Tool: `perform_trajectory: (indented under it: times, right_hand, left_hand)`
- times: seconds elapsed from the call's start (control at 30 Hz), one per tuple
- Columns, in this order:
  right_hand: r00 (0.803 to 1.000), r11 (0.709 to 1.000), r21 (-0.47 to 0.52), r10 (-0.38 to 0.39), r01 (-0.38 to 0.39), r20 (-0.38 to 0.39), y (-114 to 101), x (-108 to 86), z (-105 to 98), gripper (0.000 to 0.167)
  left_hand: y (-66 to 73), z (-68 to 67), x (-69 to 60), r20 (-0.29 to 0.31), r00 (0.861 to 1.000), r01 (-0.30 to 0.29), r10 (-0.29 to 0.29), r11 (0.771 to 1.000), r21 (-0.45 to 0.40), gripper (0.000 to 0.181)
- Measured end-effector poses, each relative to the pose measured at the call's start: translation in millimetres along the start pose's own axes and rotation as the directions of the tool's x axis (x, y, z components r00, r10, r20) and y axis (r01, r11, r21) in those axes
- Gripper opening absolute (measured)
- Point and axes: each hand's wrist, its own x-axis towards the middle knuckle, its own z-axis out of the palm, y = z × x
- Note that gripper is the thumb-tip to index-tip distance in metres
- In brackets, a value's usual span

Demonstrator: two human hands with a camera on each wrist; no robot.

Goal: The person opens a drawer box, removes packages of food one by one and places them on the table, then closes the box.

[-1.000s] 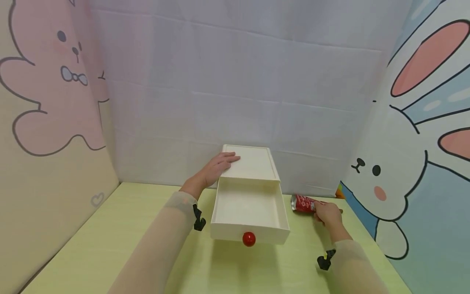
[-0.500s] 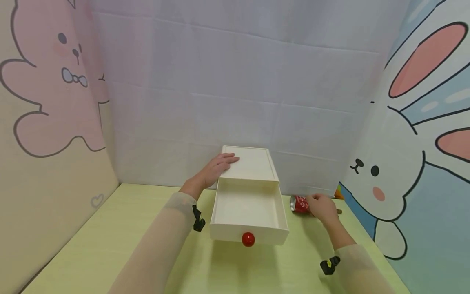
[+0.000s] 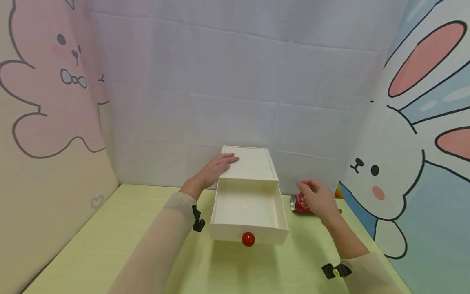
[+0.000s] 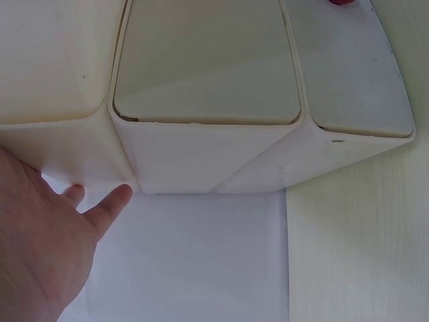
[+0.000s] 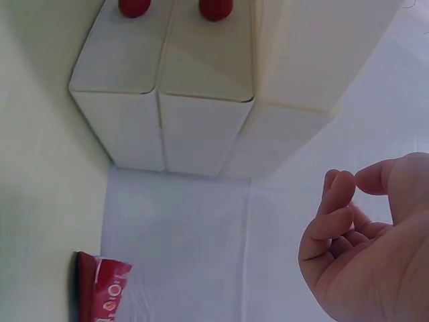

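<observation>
Resting the left hand (image 3: 214, 168) on top of a small white cabinet (image 3: 255, 163), near its left edge, with fingers extended and gripping nothing; keeping it there just as a second ago, probably steadying the cabinet. Holding the right hand (image 3: 318, 200) raised, well apart from the left, with fingers loosely curling and the thumb tip nearly meeting the index fingertip; showing nothing held between them. Since a second ago, lifting this right hand off a red printed can (image 3: 299, 205) and carrying it up and inward, toward the left hand's side. Leaving the can lying on the pale green table (image 3: 92, 237), just below and beyond the right hand and partly hidden by it, with the end of a brown stick (image 3: 340, 211) poking out on that hand's outer side. Keeping the top drawer (image 3: 249, 209) pulled out between the hands, nearer the pale sleeves (image 3: 158, 241), with a red knob (image 3: 248, 239) facing them. Apparently freeing the right hand, while leaving the can outside the drawer.
</observation>
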Motion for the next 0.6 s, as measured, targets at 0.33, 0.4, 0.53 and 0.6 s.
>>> perform_trajectory:
  times: [0.33,0.4,0.53,0.6]
  right_hand:
    - [0.991,0.984,0.120,-0.131,0.130,0.003,-46.2,-43.3,-0.8,0.036]
    - [0.983,0.976,0.123,-0.181,0.179,0.006,-55.7,-54.3,0.8,0.032]
    - [0.953,0.950,0.106,-0.300,0.294,0.046,-68.3,-74.0,5.8,0.025]
    - [0.935,0.935,0.097,-0.348,0.341,0.072,-72.6,-82.4,8.3,0.024]
  left_hand:
    - [-0.7,0.8,1.4,0.003,1.000,-0.010,0.010,1.000,-0.003,0.056]
    - [-1.0,0.8,1.8,0.004,1.000,-0.011,0.011,1.000,-0.009,0.056]
    - [-1.5,0.7,1.7,0.001,1.000,-0.006,0.006,1.000,-0.022,0.056]
    - [-1.8,0.9,1.6,0.001,1.000,-0.006,0.006,1.000,-0.022,0.056]
